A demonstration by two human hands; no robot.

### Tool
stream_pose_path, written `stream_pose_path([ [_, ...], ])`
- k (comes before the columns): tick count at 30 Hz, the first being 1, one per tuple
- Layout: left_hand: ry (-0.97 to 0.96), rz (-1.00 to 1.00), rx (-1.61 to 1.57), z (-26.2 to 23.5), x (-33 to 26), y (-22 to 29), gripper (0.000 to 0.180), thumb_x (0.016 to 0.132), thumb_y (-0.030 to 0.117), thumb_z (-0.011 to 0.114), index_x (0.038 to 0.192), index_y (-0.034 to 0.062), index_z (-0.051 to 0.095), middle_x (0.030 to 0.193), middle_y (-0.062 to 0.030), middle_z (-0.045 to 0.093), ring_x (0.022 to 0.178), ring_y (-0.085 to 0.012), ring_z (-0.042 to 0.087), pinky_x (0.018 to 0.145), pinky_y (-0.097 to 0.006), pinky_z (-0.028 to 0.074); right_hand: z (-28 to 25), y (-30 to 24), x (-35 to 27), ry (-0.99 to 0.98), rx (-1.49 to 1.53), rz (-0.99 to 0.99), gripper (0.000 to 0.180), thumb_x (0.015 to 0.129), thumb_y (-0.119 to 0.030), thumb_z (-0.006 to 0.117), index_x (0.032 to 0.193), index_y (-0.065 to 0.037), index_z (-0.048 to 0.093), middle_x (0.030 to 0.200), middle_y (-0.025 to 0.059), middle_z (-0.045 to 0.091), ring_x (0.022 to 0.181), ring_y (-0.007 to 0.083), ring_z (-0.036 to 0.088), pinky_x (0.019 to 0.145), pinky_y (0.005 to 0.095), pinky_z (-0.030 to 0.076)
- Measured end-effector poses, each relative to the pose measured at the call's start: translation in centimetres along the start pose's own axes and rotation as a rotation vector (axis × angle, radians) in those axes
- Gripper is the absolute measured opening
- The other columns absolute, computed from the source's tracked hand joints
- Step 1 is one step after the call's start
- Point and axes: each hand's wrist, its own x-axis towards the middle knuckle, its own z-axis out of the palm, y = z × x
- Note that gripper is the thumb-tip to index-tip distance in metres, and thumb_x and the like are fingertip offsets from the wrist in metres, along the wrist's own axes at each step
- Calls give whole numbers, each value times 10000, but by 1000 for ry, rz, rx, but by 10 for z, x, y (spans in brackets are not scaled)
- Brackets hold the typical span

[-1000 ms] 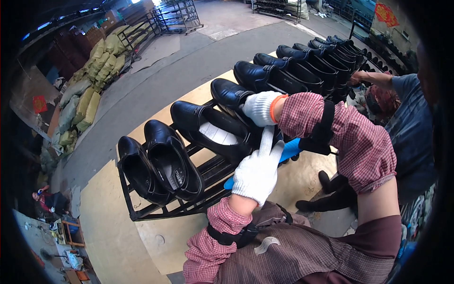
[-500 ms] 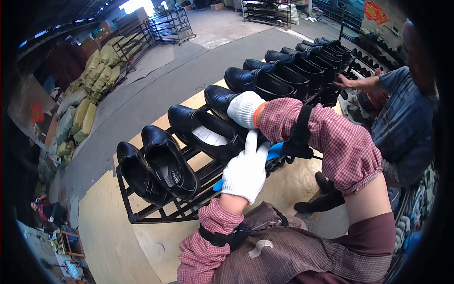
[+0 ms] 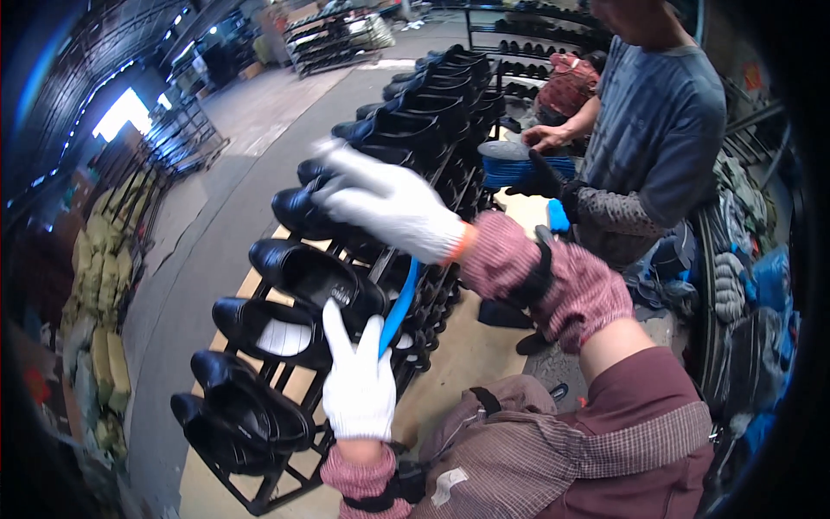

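Note:
Black leather shoes [image 3: 307, 272] stand in a long row on a dark metal rack. My left hand [image 3: 359, 394], in a white knitted glove, is closed on a thin, curved blue insole [image 3: 400, 310], with two fingers stretched towards the nearer shoes. A white patch [image 3: 285, 338] shows inside one shoe beside those fingertips. Higher up the row, my right hand [image 3: 389, 203], gloved alike and blurred by motion, reaches over the shoes with its fingers apart. I see nothing in it; whether it touches a shoe I cannot tell.
A co-worker [image 3: 653, 130] stands to the right of the rack, holding a stack of blue-edged insoles [image 3: 527, 164]. Bulging sacks [image 3: 104, 259] are piled at the far left. More loaded shoe racks [image 3: 337, 39] stand at the back.
My view has turned right, bringing the co-worker and the insole stack into sight. My right hand has lifted off the shoe it was at and stretches left across the row. My left hand keeps the blue insole.

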Motion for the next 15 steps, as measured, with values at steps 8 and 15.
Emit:
stream_pose_path([
  [8, 174, -151, -973, 13, -25, -8, 490, 957, -25, 546, 1439, -61, 470, 1385, -172, 583, 1228, -253, 596, 1073, -347, 443, -151, 33, -64, 878, 192, 492, 492, 983, -163, 541, 1454, -89, 418, 1013, 58, 654, 742, 116, 642, 617, 210, 485],
  [15, 304, -271, -1729, 14, -4, 10, 504, 1007, 144, 552, 1466, -21, 421, 1385, -182, 560, 1235, -316, 585, 1082, -433, 466, -8, -75, -119, -329, 108, 312, 874, 950, -144, 687, 1598, 18, 125, 1627, 225, 301, 1448, 274, 426, 1160, 365, 368],
])
